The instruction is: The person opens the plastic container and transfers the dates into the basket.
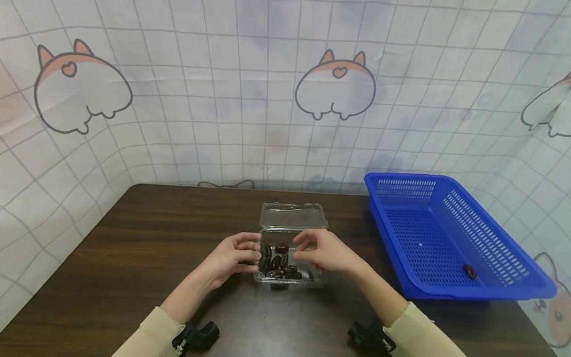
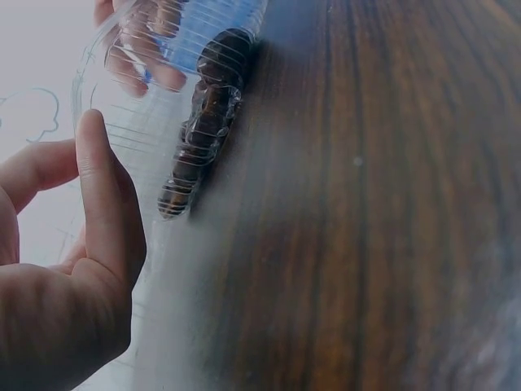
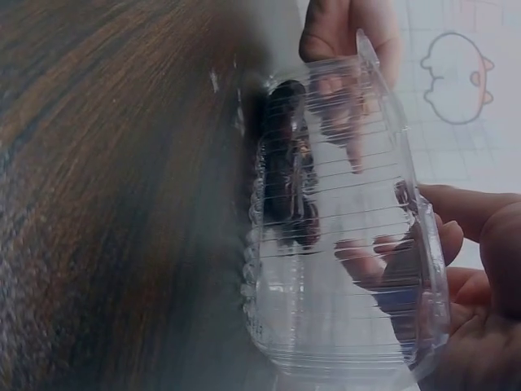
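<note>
A clear plastic clamshell box (image 1: 291, 283) sits on the table with its lid (image 1: 293, 216) folded back. Several glossy dark-brown dates (image 1: 276, 261) lie mostly in its left half, and they show through the ribbed wall in the left wrist view as dark dates (image 2: 213, 106). My left hand (image 1: 234, 259) rests against the box's left side, fingertips at the rim. Over the box's right half reaches my right hand (image 1: 327, 250), its thumb and fingers apart beside the dates. Seen from the right wrist, the right hand (image 3: 488, 269) comes over the rim, fingertips inside.
A blue plastic basket (image 1: 388, 248) with slotted sides stands at the right of the dark wooden table (image 1: 147, 238). One date (image 1: 470, 271) lies in its near right corner. A patterned sheet (image 1: 250, 99) hangs behind the table, with a thin cable (image 1: 226, 186) along the back edge.
</note>
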`<state>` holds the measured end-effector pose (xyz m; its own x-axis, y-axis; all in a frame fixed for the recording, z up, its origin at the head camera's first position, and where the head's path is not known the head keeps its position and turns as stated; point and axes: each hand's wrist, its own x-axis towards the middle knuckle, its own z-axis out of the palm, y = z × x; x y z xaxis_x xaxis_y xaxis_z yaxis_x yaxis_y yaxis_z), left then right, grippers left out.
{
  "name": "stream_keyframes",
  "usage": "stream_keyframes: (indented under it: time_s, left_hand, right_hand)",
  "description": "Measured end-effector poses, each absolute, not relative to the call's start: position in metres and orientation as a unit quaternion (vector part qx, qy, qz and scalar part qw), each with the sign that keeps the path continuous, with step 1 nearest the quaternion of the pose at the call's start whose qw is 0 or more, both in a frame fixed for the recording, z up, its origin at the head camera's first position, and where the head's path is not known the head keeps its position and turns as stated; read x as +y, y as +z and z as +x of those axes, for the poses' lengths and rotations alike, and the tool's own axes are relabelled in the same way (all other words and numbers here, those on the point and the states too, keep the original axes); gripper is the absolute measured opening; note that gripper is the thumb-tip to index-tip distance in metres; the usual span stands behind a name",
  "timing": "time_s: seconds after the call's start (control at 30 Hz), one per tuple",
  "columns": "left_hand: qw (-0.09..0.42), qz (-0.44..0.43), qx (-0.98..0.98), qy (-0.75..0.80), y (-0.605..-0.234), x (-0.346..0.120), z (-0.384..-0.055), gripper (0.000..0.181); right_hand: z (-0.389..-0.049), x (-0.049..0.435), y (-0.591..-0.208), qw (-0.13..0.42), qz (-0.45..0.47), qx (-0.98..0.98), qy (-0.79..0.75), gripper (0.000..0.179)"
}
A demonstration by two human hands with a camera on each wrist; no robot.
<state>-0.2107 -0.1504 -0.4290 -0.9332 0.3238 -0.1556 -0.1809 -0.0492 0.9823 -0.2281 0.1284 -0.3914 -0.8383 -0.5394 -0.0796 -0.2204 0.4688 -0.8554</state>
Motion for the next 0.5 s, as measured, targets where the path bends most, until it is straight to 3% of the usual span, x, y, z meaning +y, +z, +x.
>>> stream_keyframes:
  time_s: [0.5]
  left_hand:
    - [0.175, 0.047, 0.668, 0.721, -0.4291, -0.1493, -0.2120, 0.053]
  right_hand:
    - [-0.2324, 0.1231, -0.3955, 0.174, -0.222, 0.852, -0.441, 0.032]
